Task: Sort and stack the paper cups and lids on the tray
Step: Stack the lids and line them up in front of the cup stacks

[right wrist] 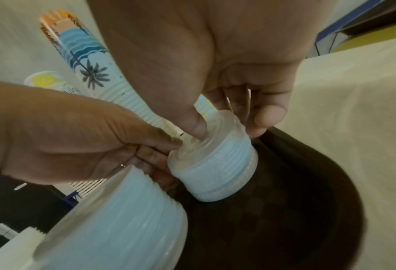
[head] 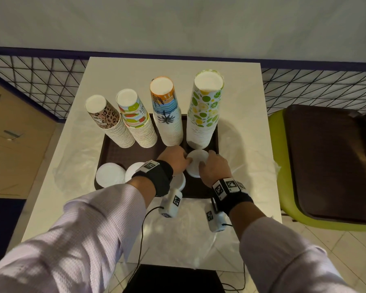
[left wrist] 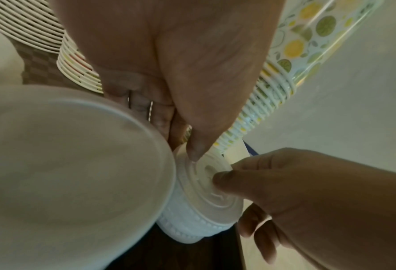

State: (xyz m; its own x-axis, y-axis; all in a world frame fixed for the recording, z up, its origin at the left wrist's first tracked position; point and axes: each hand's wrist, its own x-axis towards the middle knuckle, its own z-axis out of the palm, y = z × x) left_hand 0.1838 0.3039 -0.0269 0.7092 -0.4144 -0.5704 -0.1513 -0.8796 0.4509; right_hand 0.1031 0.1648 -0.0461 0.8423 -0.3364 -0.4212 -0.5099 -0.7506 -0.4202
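- the head view alone takes in the whole layout: a dark brown tray (head: 112, 148) on a white table (head: 173, 66), with four upside-down cup stacks along its far side, from left to right leopard-print cups (head: 110, 123), fruit-print cups (head: 137, 121), palm-print cups (head: 168, 117) and citrus-print cups (head: 203, 111).
- from the head, the held lid stack (head: 197, 163) reads as a plain white disc at the right of the tray, just in front of the citrus-print cups; the wrist views show it is a short pile of ridged white lids standing on the tray.
- the left hand (head: 174, 159) grips this stack from the left; the left wrist view shows its thumb tip (left wrist: 195, 151) pressing the top lid, and the right wrist view shows its fingers curled at the stack's side.
- the right hand (head: 215, 168) grips it from the right; the right wrist view shows the thumb (right wrist: 198, 126) on top and fingers (right wrist: 268, 117) curled round the far side.
- a second lid stack (right wrist: 123, 215), close to both wrist cameras, stands just left of the held one; from the head it is mostly hidden under the left wristband.
- two more lid stacks (head: 110, 174) lie at the near left of the tray, one partly covered by the left wrist.
- another brown tray (head: 330, 161) rests on a green chair (head: 279, 199) to the right, cut off by the frame edge.
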